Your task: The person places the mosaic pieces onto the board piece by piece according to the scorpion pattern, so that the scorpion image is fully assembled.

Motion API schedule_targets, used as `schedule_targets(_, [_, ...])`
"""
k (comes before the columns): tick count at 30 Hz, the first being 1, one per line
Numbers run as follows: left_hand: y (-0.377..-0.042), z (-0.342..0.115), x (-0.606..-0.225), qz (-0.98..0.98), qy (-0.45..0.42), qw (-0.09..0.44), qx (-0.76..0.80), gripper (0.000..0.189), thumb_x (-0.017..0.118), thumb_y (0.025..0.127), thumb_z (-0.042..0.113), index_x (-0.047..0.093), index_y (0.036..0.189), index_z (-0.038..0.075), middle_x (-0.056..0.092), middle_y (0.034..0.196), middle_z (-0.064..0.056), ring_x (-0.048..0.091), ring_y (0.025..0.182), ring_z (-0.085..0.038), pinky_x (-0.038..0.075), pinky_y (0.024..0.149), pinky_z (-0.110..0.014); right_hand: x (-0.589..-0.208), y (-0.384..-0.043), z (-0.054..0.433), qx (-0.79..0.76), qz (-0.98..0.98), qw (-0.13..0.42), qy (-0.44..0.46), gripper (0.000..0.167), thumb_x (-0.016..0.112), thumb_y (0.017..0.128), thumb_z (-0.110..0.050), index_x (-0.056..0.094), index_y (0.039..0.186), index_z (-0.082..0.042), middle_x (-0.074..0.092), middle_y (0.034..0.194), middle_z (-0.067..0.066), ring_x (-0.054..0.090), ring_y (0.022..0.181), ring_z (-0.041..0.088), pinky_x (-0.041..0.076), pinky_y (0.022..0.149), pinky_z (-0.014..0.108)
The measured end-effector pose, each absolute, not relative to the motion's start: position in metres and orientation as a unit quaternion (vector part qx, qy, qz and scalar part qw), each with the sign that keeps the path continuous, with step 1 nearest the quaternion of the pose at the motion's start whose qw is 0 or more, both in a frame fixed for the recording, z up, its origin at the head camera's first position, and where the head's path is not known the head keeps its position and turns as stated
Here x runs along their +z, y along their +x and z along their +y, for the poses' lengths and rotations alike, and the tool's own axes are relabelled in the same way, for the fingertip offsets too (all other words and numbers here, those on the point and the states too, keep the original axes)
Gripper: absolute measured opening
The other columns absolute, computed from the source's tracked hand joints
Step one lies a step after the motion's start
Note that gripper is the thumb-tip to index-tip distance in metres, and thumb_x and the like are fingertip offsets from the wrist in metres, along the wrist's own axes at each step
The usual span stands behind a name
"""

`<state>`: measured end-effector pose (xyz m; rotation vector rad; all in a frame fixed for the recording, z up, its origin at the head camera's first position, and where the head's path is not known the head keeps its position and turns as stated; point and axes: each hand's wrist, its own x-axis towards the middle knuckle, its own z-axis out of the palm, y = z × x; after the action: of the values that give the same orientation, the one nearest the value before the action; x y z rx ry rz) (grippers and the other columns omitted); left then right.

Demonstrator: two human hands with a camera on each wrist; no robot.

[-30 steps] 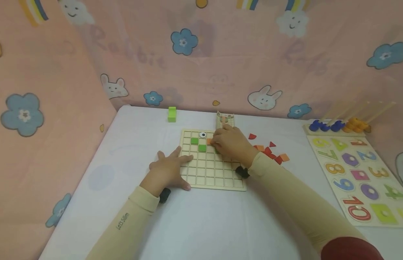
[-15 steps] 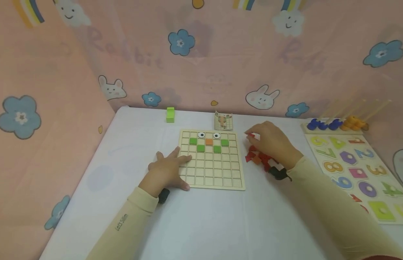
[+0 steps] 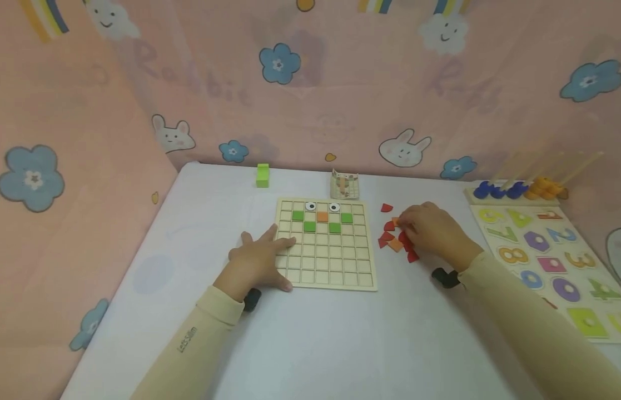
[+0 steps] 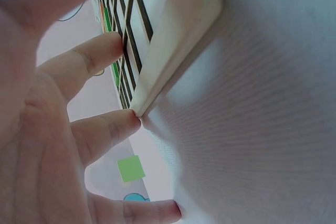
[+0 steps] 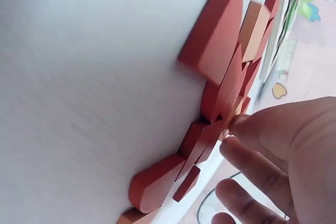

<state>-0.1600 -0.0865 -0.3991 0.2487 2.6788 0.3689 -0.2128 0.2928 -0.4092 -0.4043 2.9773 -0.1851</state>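
A square wooden grid board (image 3: 330, 261) lies on the table, bearing green tiles (image 3: 309, 226), an orange tile (image 3: 322, 216) and two round eye tiles (image 3: 334, 207). My left hand (image 3: 257, 260) rests with spread fingers on the board's left side; in the left wrist view one fingertip (image 4: 113, 45) touches the grid and another its corner. To the right of the board my right hand (image 3: 435, 230) is at a pile of red pieces (image 3: 386, 237) and orange squares. Its thumb and forefinger pinch an orange square (image 3: 396, 221) at the pile's far side. The hand hides part of the pile.
A creased pattern card (image 3: 344, 186) lies behind the board, with a green block (image 3: 262, 175) farther left. A single red piece (image 3: 386, 208) lies behind the pile. At the right stand a number puzzle board (image 3: 552, 266) and a peg rack with blue and orange rings (image 3: 515, 191).
My right hand has left the board, uncovering the second eye tile and the orange tile, and moved right, past the lone red piece, into the pile. My left hand has stayed on the board.
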Motion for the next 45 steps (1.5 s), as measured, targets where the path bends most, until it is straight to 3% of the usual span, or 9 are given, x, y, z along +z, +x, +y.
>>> schedule_targets(3, [-0.16, -0.086, -0.4, 0.964, 0.091, 0.212, 0.132, 0.105, 0.101, 0.065, 0.048, 0.051, 0.158, 0.041, 0.019, 0.177, -0.004, 0.031, 0.141, -0.052, 0.045, 0.093, -0.068, -0.408, -0.216, 0.293, -0.062, 0.988, 0.069, -0.123, 0.028, 0.073, 0.1, -0.014, 0.077, 0.125, -0.001, 0.075, 0.109, 0.014, 0.057, 0.11, 0.038, 0.052, 0.097, 0.053])
schedule_targets(6, [-0.161, -0.087, -0.4, 0.964, 0.091, 0.213, 0.129, 0.105, 0.101, 0.065, 0.048, 0.051, 0.158, 0.042, 0.019, 0.177, -0.004, 0.03, 0.142, -0.053, 0.045, 0.093, -0.069, -0.407, -0.22, 0.293, -0.076, 0.988, 0.083, -0.106, 0.031, 0.074, 0.1, -0.016, 0.076, 0.126, -0.001, 0.071, 0.093, 0.007, 0.055, 0.104, 0.033, 0.055, 0.085, 0.047])
schedule_targets(9, [-0.161, -0.087, -0.4, 0.964, 0.092, 0.213, 0.127, 0.105, 0.101, 0.066, 0.048, 0.051, 0.158, 0.041, 0.019, 0.177, -0.004, 0.03, 0.142, -0.054, 0.045, 0.093, -0.069, -0.408, -0.225, 0.292, -0.075, 0.988, 0.09, -0.101, 0.031, 0.073, 0.1, -0.016, 0.076, 0.126, 0.0, 0.069, 0.086, 0.004, 0.055, 0.1, 0.031, 0.055, 0.081, 0.044])
schedule_targets(16, [-0.162, -0.086, -0.4, 0.965, 0.092, 0.215, 0.122, 0.106, 0.1, 0.066, 0.05, 0.049, 0.159, 0.043, 0.017, 0.177, -0.003, 0.031, 0.14, -0.052, 0.046, 0.093, -0.068, -0.401, -0.229, 0.283, -0.037, 0.989, 0.083, -0.115, 0.024, 0.077, 0.097, -0.018, 0.081, 0.117, -0.004, 0.077, 0.102, 0.009, 0.058, 0.101, 0.032, 0.053, 0.093, 0.05])
schedule_targets(25, [-0.162, -0.087, -0.399, 0.965, 0.092, 0.216, 0.118, 0.106, 0.1, 0.066, 0.05, 0.049, 0.159, 0.043, 0.017, 0.177, -0.003, 0.034, 0.135, -0.049, 0.047, 0.09, -0.066, -0.391, -0.225, 0.211, -0.053, 0.968, 0.002, -0.247, 0.017, 0.084, 0.093, -0.023, 0.086, 0.105, -0.011, 0.081, 0.1, 0.002, 0.059, 0.09, 0.025, 0.05, 0.082, 0.041])
schedule_targets(29, [-0.163, -0.087, -0.401, 0.965, 0.093, 0.215, 0.117, 0.106, 0.1, 0.066, 0.051, 0.049, 0.159, 0.043, 0.017, 0.177, -0.003, 0.031, 0.14, -0.052, 0.046, 0.092, -0.068, -0.394, -0.224, 0.176, -0.031, 0.945, -0.037, -0.323, 0.014, 0.086, 0.09, -0.018, 0.086, 0.103, -0.014, 0.081, 0.096, -0.002, 0.06, 0.088, 0.022, 0.051, 0.079, 0.037])
schedule_targets(33, [-0.163, -0.087, -0.401, 0.964, 0.095, 0.216, 0.12, 0.106, 0.099, 0.066, 0.052, 0.049, 0.159, 0.044, 0.017, 0.177, -0.003, 0.032, 0.139, -0.051, 0.047, 0.092, -0.067, -0.398, -0.222, 0.152, 0.013, 0.937, -0.047, -0.345, 0.004, 0.084, 0.09, -0.014, 0.085, 0.092, -0.017, 0.078, 0.085, -0.003, 0.058, 0.084, 0.021, 0.053, 0.079, 0.037])
schedule_targets(37, [-0.162, -0.088, -0.4, 0.964, 0.095, 0.216, 0.123, 0.106, 0.099, 0.066, 0.052, 0.049, 0.159, 0.044, 0.017, 0.177, -0.002, 0.034, 0.136, -0.048, 0.048, 0.09, -0.064, -0.402, -0.22, 0.139, 0.051, 0.938, -0.055, -0.339, 0.011, 0.079, 0.093, -0.013, 0.082, 0.083, -0.017, 0.073, 0.077, -0.002, 0.05, 0.079, 0.022, 0.05, 0.074, 0.038])
schedule_targets(45, [-0.162, -0.089, -0.398, 0.965, 0.097, 0.212, 0.122, 0.106, 0.1, 0.065, 0.051, 0.05, 0.158, 0.043, 0.019, 0.177, -0.003, 0.034, 0.135, -0.048, 0.048, 0.09, -0.066, -0.408, -0.219, 0.139, 0.07, 0.943, -0.048, -0.323, 0.006, 0.08, 0.096, -0.02, 0.084, 0.097, -0.015, 0.071, 0.097, 0.003, 0.056, 0.091, 0.024, 0.053, 0.08, 0.038])
